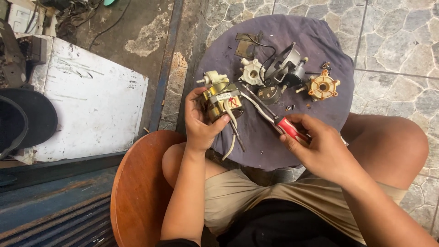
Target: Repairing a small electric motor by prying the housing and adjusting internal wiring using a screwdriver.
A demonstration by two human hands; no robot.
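Stone paving in grey, irregular slabs (pixel 393 41) fills the right side of the head view, and on it stands a round stool draped in a dark purple cloth (pixel 283 34), which serves as the worktop. Left of the cloth runs a strip of bare concrete, and beyond that lies a scuffed white board (pixel 91 105) with a black round lid (pixel 27 119) at its far left edge. Nearer the person than the cloth, a curved brown wooden chair (pixel 137 183) shows beside the left knee; the person wears tan shorts.

At the cloth's near-left edge the left hand (pixel 199 126) is clenched around a small brass-coloured motor (pixel 221 101), fingers wrapped over its side and thumb underneath, holding it just above the cloth. White and dark wires (pixel 233 132) hang from the motor over the cloth's edge. At the cloth's near-right edge the right hand (pixel 318 146) grasps the red handle of a screwdriver (pixel 287 128); its metal shaft slants up towards the motor, the tip lying close beside it.

Further in on the cloth, past the motor, lie loose parts: a white plastic housing (pixel 251 73), a grey round fan casing (pixel 283 61) with a black wire, a small dark disc (pixel 270 93), and, towards the cloth's right side, an orange plastic wheel-shaped piece (pixel 323 87). A few tiny screws (pixel 290 108) sit between the disc and the orange piece.
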